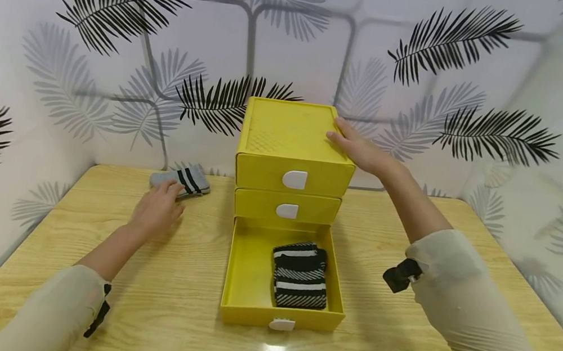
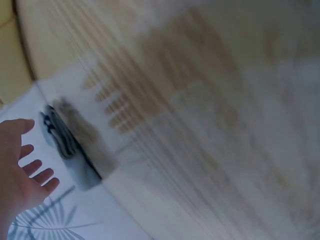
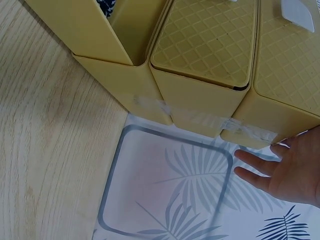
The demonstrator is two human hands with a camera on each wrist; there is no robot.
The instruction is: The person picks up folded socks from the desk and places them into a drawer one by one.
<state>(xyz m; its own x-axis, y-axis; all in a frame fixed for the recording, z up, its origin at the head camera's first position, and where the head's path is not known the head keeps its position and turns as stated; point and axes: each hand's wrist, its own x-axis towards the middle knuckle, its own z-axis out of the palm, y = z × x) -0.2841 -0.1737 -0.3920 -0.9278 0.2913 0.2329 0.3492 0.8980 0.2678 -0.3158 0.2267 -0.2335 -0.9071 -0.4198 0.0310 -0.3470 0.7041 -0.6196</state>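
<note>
A yellow three-drawer box (image 1: 285, 133) stands at the back middle of the wooden table. Its bottom drawer (image 1: 249, 263) is pulled out, and folded black-and-white striped socks (image 1: 299, 276) lie in its right half. My right hand (image 1: 360, 146) rests flat on the box's top right edge; the right wrist view shows the hand (image 3: 292, 172) with straight fingers beside the box (image 3: 210, 45). A folded grey sock (image 1: 186, 179) with black stripes lies at the back left. My left hand (image 1: 157, 209) reaches it with fingers spread (image 2: 25, 170), at the sock's (image 2: 75, 145) near edge, gripping nothing.
The wooden table (image 1: 398, 333) runs wide on both sides of the box. A wall with a leaf pattern (image 1: 124, 8) closes in the back and both sides. The upper two drawers are closed, each with a white handle (image 1: 294, 179).
</note>
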